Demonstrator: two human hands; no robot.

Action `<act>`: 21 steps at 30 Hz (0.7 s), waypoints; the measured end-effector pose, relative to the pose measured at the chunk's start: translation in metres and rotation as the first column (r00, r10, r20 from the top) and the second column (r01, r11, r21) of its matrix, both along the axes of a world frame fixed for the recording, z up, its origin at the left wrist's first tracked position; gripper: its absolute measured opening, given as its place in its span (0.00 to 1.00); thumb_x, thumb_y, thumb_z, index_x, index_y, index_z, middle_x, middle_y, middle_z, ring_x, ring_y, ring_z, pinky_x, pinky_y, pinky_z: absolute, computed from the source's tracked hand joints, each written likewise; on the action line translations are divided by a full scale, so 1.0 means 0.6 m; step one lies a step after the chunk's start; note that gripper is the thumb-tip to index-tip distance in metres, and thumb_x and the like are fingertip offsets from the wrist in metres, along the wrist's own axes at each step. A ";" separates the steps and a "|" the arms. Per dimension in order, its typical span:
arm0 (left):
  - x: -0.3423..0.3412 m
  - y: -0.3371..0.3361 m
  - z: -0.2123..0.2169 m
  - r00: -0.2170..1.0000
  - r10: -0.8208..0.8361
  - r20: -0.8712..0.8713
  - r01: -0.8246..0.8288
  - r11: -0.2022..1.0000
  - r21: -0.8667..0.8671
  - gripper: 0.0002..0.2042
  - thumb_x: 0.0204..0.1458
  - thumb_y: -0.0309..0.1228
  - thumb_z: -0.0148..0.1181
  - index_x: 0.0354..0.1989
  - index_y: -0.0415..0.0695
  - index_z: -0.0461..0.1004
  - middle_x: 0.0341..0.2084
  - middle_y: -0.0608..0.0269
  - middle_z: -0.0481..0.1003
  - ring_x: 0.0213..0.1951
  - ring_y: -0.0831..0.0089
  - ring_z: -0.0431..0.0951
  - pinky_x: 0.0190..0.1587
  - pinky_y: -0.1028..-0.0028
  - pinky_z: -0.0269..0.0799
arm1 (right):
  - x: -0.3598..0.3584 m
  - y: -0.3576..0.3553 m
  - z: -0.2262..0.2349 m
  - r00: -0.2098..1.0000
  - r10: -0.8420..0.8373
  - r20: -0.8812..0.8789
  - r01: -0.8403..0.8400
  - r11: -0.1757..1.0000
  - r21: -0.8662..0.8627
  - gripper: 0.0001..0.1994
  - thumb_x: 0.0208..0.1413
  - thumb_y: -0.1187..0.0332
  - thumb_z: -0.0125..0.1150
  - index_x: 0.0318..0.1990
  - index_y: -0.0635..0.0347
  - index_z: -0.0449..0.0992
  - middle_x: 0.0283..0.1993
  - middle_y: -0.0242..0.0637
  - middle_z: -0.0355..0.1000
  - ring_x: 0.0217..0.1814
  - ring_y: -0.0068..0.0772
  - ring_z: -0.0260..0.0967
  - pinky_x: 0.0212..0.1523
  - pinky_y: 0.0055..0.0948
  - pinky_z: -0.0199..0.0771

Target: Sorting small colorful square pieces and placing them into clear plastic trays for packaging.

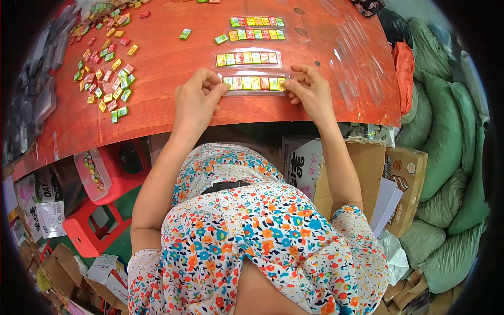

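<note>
- The grip of the left hand (197, 100) is closed lightly on the left end of a clear plastic tray (254, 83), thumb and fingertips pinching its edge.
- The grip of the right hand (310, 90) is closed the same way on the tray's right end, fingers curled over the edge.
- The clear plastic tray lies flat on the red desk (168, 63), close to its near edge and straight in front of the person, between the two hands.
- The tray holds one row of small square packets in green, yellow, red and orange, side by side.
- Just beyond it, further from the person, lies a second filled tray (249, 58) with a similar row.
- Beyond that lie two more rows of packets (256, 28), one behind the other.
- Two loose packets (221, 39) lie just left of those rows, a little apart from each other.
- To the person's left, well apart from the hands, a scatter of loose packets (107, 79) spreads over the desk.
- Empty clear trays (357, 52) lie on the right part of the desk; they are hard to make out.
- Under the desk on the left stand a red plastic stool (92, 226) and a clear tub (93, 173) with a few packets inside.
- On the right are cardboard boxes (404, 178) and a pile of green sacks (446, 131).
- The person wears a flowered top (252, 236).
</note>
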State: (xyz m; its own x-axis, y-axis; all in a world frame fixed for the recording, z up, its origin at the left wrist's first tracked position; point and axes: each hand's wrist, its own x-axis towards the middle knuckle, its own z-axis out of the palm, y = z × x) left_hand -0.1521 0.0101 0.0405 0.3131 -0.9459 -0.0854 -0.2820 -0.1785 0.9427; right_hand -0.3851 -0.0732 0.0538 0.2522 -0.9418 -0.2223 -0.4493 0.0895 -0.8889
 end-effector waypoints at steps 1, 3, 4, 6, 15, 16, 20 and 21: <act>0.002 0.001 0.003 0.999 0.028 -0.034 -0.028 1.000 -0.009 0.09 0.51 0.27 0.65 0.33 0.35 0.73 0.21 0.62 0.75 0.21 0.81 0.75 0.20 0.78 0.71 | 0.005 -0.005 0.005 0.998 -0.008 0.060 0.008 1.000 -0.009 0.21 0.56 0.72 0.64 0.56 0.69 0.68 0.32 0.32 0.74 0.29 0.17 0.71 0.25 0.17 0.72; 0.015 -0.020 0.010 0.999 0.042 -0.024 -0.042 0.998 -0.040 0.09 0.51 0.28 0.65 0.33 0.35 0.73 0.21 0.62 0.76 0.21 0.80 0.76 0.21 0.77 0.72 | 0.018 -0.018 0.013 0.993 -0.013 0.120 0.015 1.000 -0.018 0.22 0.56 0.71 0.64 0.56 0.69 0.68 0.32 0.32 0.74 0.29 0.18 0.71 0.25 0.17 0.72; 0.023 -0.037 0.012 0.998 0.056 -0.015 -0.057 0.996 -0.073 0.09 0.51 0.28 0.65 0.33 0.35 0.74 0.21 0.62 0.76 0.21 0.79 0.76 0.21 0.77 0.72 | 0.030 -0.031 0.020 0.996 -0.006 0.094 0.012 0.998 -0.069 0.22 0.55 0.70 0.64 0.55 0.69 0.68 0.32 0.33 0.74 0.29 0.18 0.71 0.25 0.18 0.72; 0.039 -0.064 0.009 0.998 0.062 0.020 -0.060 0.996 -0.071 0.11 0.51 0.30 0.66 0.35 0.35 0.74 0.22 0.59 0.77 0.21 0.76 0.78 0.23 0.75 0.73 | 0.042 -0.057 0.020 0.998 0.004 0.067 0.004 0.992 -0.124 0.22 0.55 0.70 0.64 0.55 0.69 0.69 0.32 0.33 0.74 0.28 0.19 0.71 0.25 0.19 0.73; 0.046 -0.072 -0.007 0.991 0.020 0.133 -0.022 1.000 0.008 0.16 0.49 0.32 0.68 0.39 0.32 0.74 0.25 0.55 0.78 0.23 0.72 0.80 0.25 0.73 0.76 | 0.055 -0.073 -0.010 0.984 0.046 -0.170 -0.074 0.984 -0.160 0.22 0.54 0.68 0.64 0.55 0.69 0.70 0.33 0.36 0.74 0.28 0.21 0.72 0.26 0.21 0.75; 0.044 -0.071 -0.005 0.998 0.030 0.052 -0.030 1.000 0.006 0.15 0.49 0.31 0.68 0.39 0.32 0.74 0.25 0.55 0.78 0.23 0.73 0.80 0.25 0.74 0.75 | 0.051 -0.075 -0.016 0.994 0.067 -0.091 -0.076 0.993 -0.090 0.23 0.55 0.67 0.65 0.55 0.69 0.70 0.34 0.36 0.73 0.28 0.21 0.72 0.26 0.21 0.75; 0.035 -0.084 0.001 0.995 0.043 -0.091 -0.044 0.999 -0.011 0.14 0.49 0.30 0.67 0.38 0.33 0.74 0.25 0.57 0.78 0.23 0.76 0.79 0.23 0.77 0.75 | 0.041 -0.085 -0.010 0.998 0.059 0.038 -0.060 0.997 0.043 0.24 0.55 0.66 0.66 0.56 0.69 0.69 0.38 0.36 0.73 0.30 0.21 0.72 0.28 0.20 0.75; 0.034 -0.087 -0.002 0.995 0.048 -0.092 -0.050 0.999 -0.010 0.14 0.49 0.30 0.67 0.38 0.33 0.74 0.25 0.57 0.78 0.23 0.76 0.79 0.23 0.77 0.75 | 0.038 -0.086 -0.013 0.997 0.064 0.037 -0.065 0.997 0.044 0.24 0.55 0.66 0.66 0.56 0.69 0.69 0.38 0.36 0.73 0.30 0.21 0.72 0.28 0.20 0.75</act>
State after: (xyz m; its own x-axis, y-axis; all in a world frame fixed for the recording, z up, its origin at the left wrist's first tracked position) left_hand -0.1318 -0.0421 0.0391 0.3505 -0.9307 -0.1044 -0.1859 -0.1784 0.9662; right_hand -0.3624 -0.1247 0.0458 0.3206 -0.9125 -0.2543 -0.4232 0.1022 -0.9003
